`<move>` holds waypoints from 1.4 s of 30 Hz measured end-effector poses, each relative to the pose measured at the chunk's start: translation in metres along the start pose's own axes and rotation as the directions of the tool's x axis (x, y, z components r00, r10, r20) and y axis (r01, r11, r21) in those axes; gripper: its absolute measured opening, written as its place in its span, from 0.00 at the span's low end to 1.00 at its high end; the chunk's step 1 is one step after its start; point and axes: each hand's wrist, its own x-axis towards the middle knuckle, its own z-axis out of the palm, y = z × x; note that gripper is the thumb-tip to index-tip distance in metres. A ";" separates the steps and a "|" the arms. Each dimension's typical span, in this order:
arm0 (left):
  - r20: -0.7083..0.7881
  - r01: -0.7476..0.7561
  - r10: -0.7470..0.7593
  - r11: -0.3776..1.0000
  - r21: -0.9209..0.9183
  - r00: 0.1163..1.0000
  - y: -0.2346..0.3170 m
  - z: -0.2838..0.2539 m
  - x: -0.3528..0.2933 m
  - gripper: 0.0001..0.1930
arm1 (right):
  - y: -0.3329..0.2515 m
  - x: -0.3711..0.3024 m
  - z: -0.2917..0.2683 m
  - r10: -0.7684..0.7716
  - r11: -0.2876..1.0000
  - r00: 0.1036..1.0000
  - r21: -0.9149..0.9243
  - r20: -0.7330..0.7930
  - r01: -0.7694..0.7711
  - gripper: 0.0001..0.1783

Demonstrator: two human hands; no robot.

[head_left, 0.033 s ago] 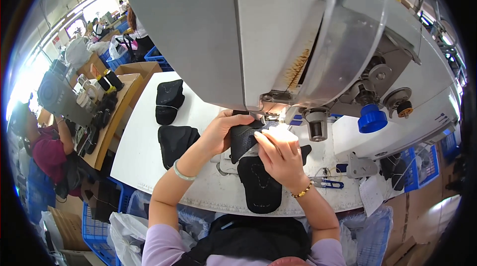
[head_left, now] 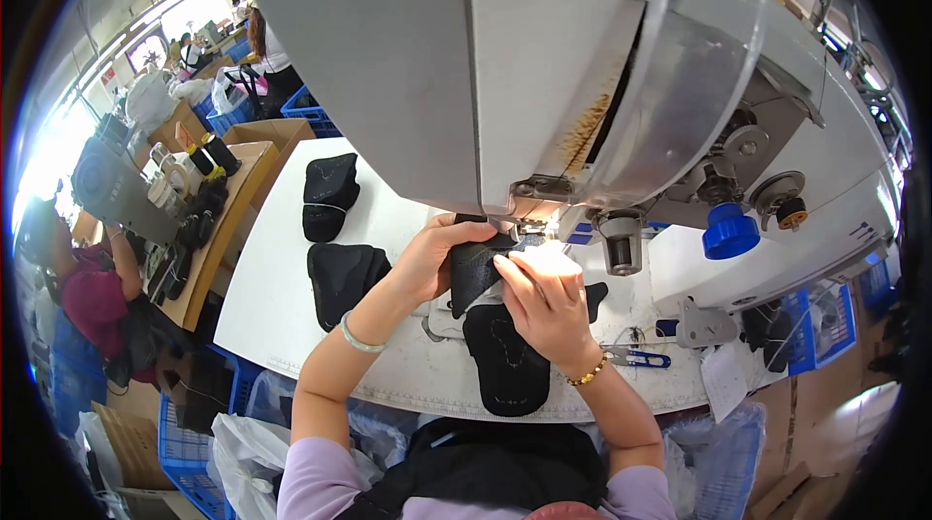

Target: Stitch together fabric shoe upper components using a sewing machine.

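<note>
Under the lit needle area of a white sewing machine (head_left: 388, 83), a black textured fabric piece (head_left: 472, 279) lies between my hands. My left hand (head_left: 427, 260) grips its left edge, thumb on top and fingers beneath. My right hand (head_left: 549, 301) has bent fingers pressing on its right side close to the needle; glare washes out those fingertips. Just below, a black padded piece (head_left: 507, 365) with a stitched outline lies on the white table (head_left: 262, 311). The needle and the exact sewing spot are hidden by the machine head and the glare.
Left on the table are a tied black bundle (head_left: 330, 198) and a stack of black pieces (head_left: 345, 282). Blue-handled thread snips (head_left: 641, 358) lie to the right. Blue crates (head_left: 820, 326) stand around the table. A co-worker (head_left: 97, 297) sits at far left.
The black fabric piece has shifted and tilted slightly between my fingers, so its surface shows darker. Both hands stay in nearly the same place.
</note>
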 end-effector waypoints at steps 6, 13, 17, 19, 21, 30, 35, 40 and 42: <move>0.044 0.028 -0.026 0.999 -0.037 0.999 -0.001 -0.001 -0.003 0.09 | -0.012 0.005 0.001 0.011 1.000 0.999 -0.011 0.043 -0.010 0.20; -0.016 -0.073 0.073 0.997 -0.011 0.997 -0.013 0.007 -0.014 0.09 | -0.006 0.002 -0.002 -0.010 1.000 1.000 -0.016 -0.013 0.010 0.18; -0.029 -0.127 0.128 0.991 0.027 0.991 -0.018 0.005 -0.021 0.08 | 0.001 0.000 -0.004 -0.006 0.997 0.999 0.076 -0.038 0.009 0.21; -0.035 -0.112 0.114 0.992 0.054 0.993 -0.021 0.004 -0.023 0.09 | 0.006 -0.001 -0.006 -0.014 0.996 1.000 0.093 -0.027 0.016 0.21; -0.066 -0.129 0.135 0.988 0.090 0.989 -0.023 0.007 -0.027 0.09 | 0.010 -0.003 -0.009 -0.019 0.993 1.000 0.113 -0.017 0.021 0.21; -0.144 -0.190 0.190 0.982 0.010 0.971 -0.033 0.015 -0.031 0.09 | 0.016 -0.009 -0.014 -0.040 0.985 0.999 0.166 0.012 0.038 0.20; -0.087 -0.232 0.237 0.971 0.056 0.968 -0.043 0.009 -0.032 0.08 | 0.028 -0.016 -0.013 0.007 0.978 0.999 0.210 0.040 -0.015 0.24; -0.110 -0.288 0.284 0.957 -0.025 0.952 -0.054 0.011 -0.030 0.08 | 0.031 -0.010 -0.020 0.001 0.964 0.997 0.263 0.082 -0.023 0.17; -0.095 -0.325 0.323 0.946 -0.002 0.942 -0.055 0.017 -0.034 0.08 | 0.035 -0.008 -0.020 0.002 0.959 0.997 0.281 0.074 -0.023 0.12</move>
